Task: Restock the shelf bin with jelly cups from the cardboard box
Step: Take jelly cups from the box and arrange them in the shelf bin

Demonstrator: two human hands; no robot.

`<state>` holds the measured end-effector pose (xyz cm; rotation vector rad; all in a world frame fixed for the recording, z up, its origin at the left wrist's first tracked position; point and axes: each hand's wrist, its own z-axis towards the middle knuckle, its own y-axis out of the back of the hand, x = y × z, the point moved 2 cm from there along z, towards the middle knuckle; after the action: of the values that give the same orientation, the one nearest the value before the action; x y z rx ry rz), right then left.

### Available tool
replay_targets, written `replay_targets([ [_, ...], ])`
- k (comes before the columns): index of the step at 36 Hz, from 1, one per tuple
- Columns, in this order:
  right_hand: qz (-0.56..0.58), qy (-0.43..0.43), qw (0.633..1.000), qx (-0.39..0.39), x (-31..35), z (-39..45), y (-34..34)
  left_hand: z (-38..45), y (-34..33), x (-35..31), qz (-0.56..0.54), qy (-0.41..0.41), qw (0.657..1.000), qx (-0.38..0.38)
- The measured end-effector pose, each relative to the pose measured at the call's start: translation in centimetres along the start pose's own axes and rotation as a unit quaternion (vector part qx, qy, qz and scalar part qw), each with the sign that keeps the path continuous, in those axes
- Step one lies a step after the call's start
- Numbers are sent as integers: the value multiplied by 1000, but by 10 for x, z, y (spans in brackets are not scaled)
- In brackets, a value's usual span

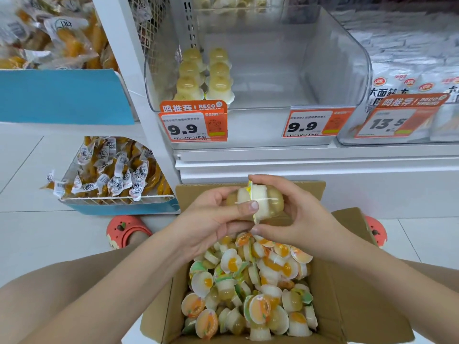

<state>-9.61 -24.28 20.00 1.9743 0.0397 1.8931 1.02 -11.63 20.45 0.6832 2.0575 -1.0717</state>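
Held two cups (pixel 258 203) lid to lid above the far end of the box (pixel 347 281), between both hands. Left hand (pixel 211 219) wrapped the left cup, thumb laid across its side; right hand (pixel 295 212) curled round the right cup, fingers over the top, thumb under. Both grips clamped on the pair.

Box stood open on the floor, near and centre, heaped with loose cups (pixel 250 286). Bin (pixel 352 70) sat on the shelf beyond, far and above, mostly bare; two short rows of stocked cups (pixel 206 75) stood domes up at its left end.

Judged step: pair squared up before the lift to the bin.

Recommended handling:
- Kept lids flush and rims aligned, pressure on the cup walls, not on the foil.
- Raised clear of the bin's front lip, then lowered just right of the existing rows.
- Set domes up to match the rows.
- Squeezed lightly; thin walls probably dented easily, and a snagged lid tab could peel.
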Motion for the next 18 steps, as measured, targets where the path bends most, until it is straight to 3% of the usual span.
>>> replay_targets([
  [9, -30, 12, 999, -14, 8, -2, 4, -4, -4, 4, 17, 2, 1000, -14],
  [14, -32, 41, 998, -41, 28, 6, 14, -4, -1, -12, 37, 6, 999, 29],
  [16, -37, 63, 995, -67, 45, 17, 26, -4, 4, -28, 133, -7, 991, 12],
  [18, -40, 81, 992, -94, 67, 34, 41, -3, 11, -44, 271, -34, 960, -63],
])
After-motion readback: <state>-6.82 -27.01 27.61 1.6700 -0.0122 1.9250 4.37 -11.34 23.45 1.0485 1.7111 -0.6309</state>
